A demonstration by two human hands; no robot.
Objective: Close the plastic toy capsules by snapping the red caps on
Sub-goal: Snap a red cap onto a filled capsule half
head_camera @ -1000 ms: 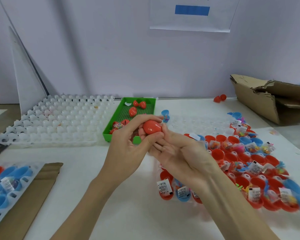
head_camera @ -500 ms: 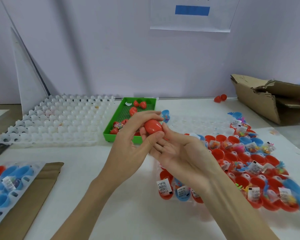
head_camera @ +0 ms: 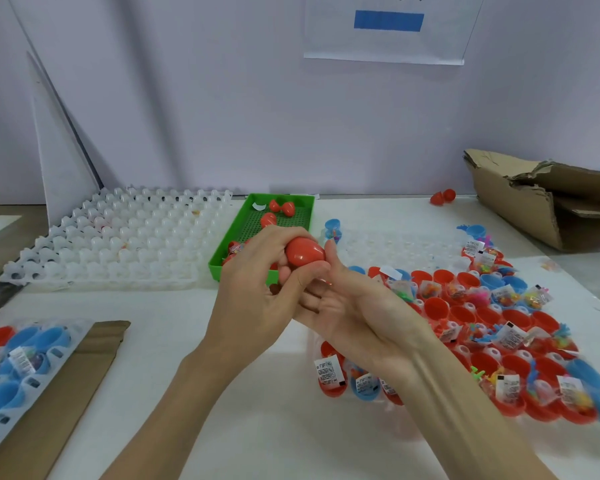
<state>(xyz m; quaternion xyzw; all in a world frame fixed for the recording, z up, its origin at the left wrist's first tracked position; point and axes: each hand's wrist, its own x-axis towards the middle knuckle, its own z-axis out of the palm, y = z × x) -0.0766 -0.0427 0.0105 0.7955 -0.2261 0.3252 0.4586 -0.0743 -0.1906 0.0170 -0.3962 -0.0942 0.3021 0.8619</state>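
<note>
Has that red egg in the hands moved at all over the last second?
No. The red capsule sits in the same spot, just in front of the green tray, as before.

Both hands with red capsule [head_camera: 305,252] lifted slightly toward green tray [head_camera: 238,233].
</note>
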